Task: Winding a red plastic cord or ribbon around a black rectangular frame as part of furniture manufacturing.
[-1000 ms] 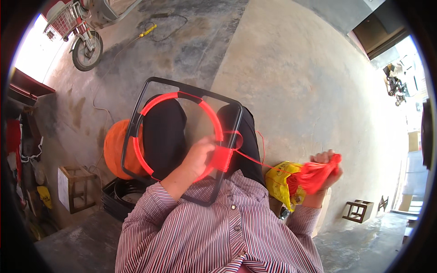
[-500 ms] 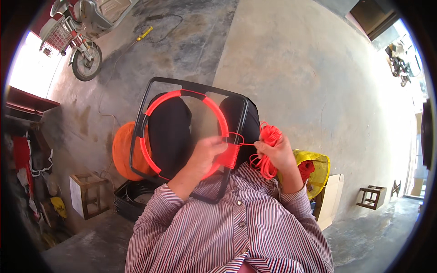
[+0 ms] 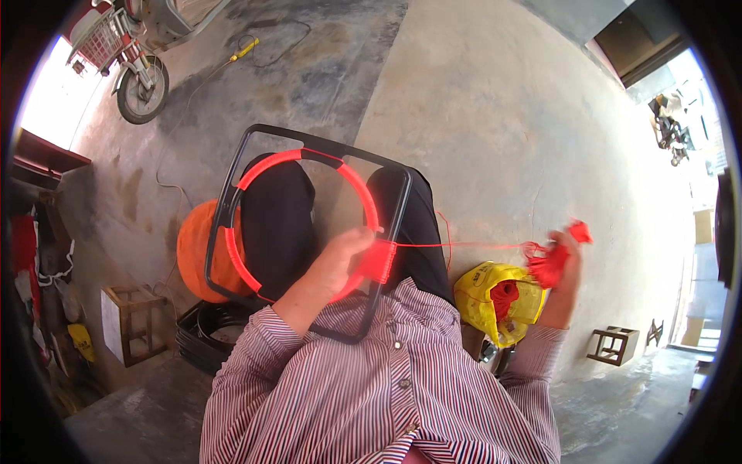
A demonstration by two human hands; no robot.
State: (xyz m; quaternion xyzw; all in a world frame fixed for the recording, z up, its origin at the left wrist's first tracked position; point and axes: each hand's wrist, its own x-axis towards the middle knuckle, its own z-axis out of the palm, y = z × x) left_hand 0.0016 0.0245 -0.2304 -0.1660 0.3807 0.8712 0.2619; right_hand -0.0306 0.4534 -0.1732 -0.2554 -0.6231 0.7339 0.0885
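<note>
A black rectangular frame [image 3: 402, 203] with a ring inside it [image 3: 361, 185] rests across my lap. Red cord covers much of the ring, with black stretches left bare. My left hand [image 3: 342, 259] grips the ring's lower right, beside a band of red cord [image 3: 379, 261] wound between ring and frame bar. Out to the right, my right hand [image 3: 568, 271], smeared by motion, is closed around a bundle of red cord [image 3: 547, 267]. From the winding a taut strand [image 3: 464, 245] runs to that bundle; another loose strand curves down near my right knee.
A yellow bag [image 3: 473, 290] holding more red cord stands by my right thigh. To my left are an orange round seat [image 3: 195, 255], stacked black frames [image 3: 197, 340] and a wooden stool [image 3: 143, 329]. A motorbike [image 3: 143, 89] and a yellow-ended cable [image 3: 245, 49] lie farther off.
My right hand has swung outward to the right with the cord bundle, drawing the strand out long and straight. My left hand still holds the ring.
</note>
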